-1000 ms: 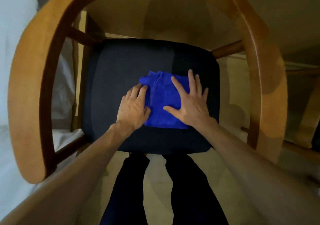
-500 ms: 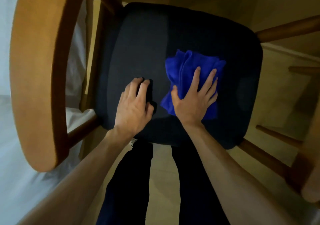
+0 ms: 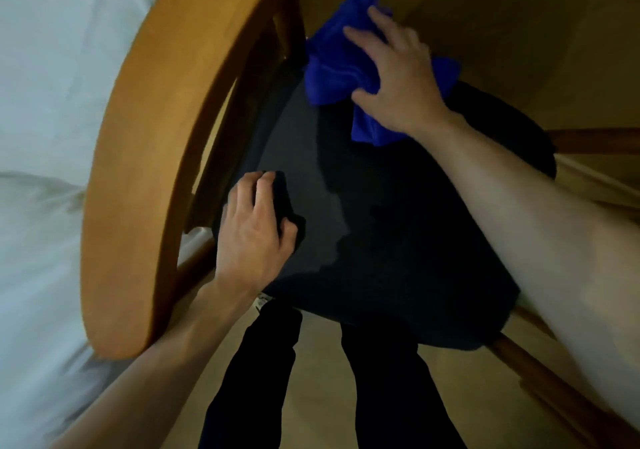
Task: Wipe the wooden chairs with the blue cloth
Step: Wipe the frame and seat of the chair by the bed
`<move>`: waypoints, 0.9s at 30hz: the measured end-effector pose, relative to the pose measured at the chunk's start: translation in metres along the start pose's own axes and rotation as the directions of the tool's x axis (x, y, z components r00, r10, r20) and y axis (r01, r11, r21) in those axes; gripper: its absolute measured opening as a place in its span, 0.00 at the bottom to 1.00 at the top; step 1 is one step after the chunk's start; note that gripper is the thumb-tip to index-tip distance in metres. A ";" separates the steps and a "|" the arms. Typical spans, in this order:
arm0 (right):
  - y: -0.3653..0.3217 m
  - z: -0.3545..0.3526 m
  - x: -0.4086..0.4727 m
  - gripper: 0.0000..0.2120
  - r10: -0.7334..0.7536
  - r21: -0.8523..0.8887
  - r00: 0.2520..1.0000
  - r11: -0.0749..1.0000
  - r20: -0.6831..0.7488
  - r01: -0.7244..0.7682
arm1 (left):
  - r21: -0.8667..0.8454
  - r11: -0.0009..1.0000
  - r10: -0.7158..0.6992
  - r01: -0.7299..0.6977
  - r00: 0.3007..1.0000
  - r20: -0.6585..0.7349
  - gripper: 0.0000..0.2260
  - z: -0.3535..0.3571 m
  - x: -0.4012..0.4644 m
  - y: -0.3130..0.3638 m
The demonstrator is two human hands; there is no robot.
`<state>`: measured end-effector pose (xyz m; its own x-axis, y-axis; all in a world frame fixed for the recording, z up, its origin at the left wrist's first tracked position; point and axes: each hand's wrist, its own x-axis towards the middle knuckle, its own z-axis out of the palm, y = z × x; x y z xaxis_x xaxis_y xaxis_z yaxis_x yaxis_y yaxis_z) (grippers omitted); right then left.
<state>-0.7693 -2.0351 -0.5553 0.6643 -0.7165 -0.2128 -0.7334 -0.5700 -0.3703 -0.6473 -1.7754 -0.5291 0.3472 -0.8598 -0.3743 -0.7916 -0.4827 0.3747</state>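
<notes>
A wooden chair with a curved armrest (image 3: 149, 158) and a dark padded seat (image 3: 398, 241) fills the head view. The blue cloth (image 3: 336, 64) lies bunched at the far end of the seat, near the chair's back. My right hand (image 3: 398, 81) presses flat on the cloth with fingers spread over it. My left hand (image 3: 254, 230) rests on the near left part of the seat, fingers together and slightly curled, holding nothing.
White bedding (image 3: 52, 102) lies to the left of the chair. A wooden rail (image 3: 595, 140) runs at the right and a chair leg (image 3: 540, 379) at the lower right. My dark trouser legs (image 3: 377, 379) stand on the beige floor in front of the seat.
My right hand has pushed the blue cloth from the middle of the seat up to its far end. My left hand stays on the seat's near left. The view has shifted closer.
</notes>
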 end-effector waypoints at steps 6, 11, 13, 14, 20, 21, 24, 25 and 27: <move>-0.048 0.040 -0.001 0.27 0.174 0.006 0.979 0.985 -0.110 -0.175 | 0.007 0.984 -0.180 0.180 0.984 -0.003 0.32 -0.004 -0.015 -0.011; -0.104 0.079 -0.076 0.28 -0.043 0.052 0.999 0.998 -0.004 0.043 | -0.121 0.978 -0.169 0.172 0.985 0.036 0.33 -0.014 -0.024 -0.015; -0.116 0.091 -0.109 0.30 -0.126 0.125 0.990 0.985 0.063 0.117 | -0.151 0.978 -0.145 0.144 0.989 0.003 0.33 -0.017 -0.025 -0.016; -0.118 0.095 -0.123 0.30 -0.157 0.155 0.984 0.978 0.088 0.142 | -0.152 0.978 -0.144 0.141 0.990 -0.006 0.32 -0.017 -0.026 -0.016; -0.137 0.110 -0.204 0.22 -0.302 0.287 0.935 0.927 0.183 0.243 | -0.215 0.954 -0.235 0.208 0.966 -0.109 0.28 -0.014 -0.022 -0.020; -0.136 0.110 -0.207 0.22 -0.331 0.302 0.923 0.916 0.194 0.265 | -0.230 0.949 -0.249 0.218 0.961 -0.118 0.27 -0.014 -0.020 -0.020; -0.126 0.099 -0.195 0.22 -0.333 0.382 0.930 0.888 0.152 0.255 | -0.296 0.928 -0.272 0.226 0.954 -0.124 0.26 -0.016 -0.018 -0.019; -0.122 0.090 -0.184 0.24 -0.294 0.385 0.947 0.895 0.131 0.225 | -0.341 0.910 -0.292 0.237 0.949 -0.120 0.26 -0.018 -0.018 -0.018; -0.109 0.070 -0.144 0.30 -0.168 0.292 0.985 0.945 0.045 0.148 | -0.456 0.844 -0.360 0.282 0.928 -0.092 0.28 -0.023 -0.020 -0.012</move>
<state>-0.7747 -1.8417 -0.5480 0.7839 -0.5916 -0.1884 -0.5530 -0.5273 -0.6451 -0.6334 -1.7564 -0.5068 0.6535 -0.6399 -0.4043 -0.3412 -0.7259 0.5972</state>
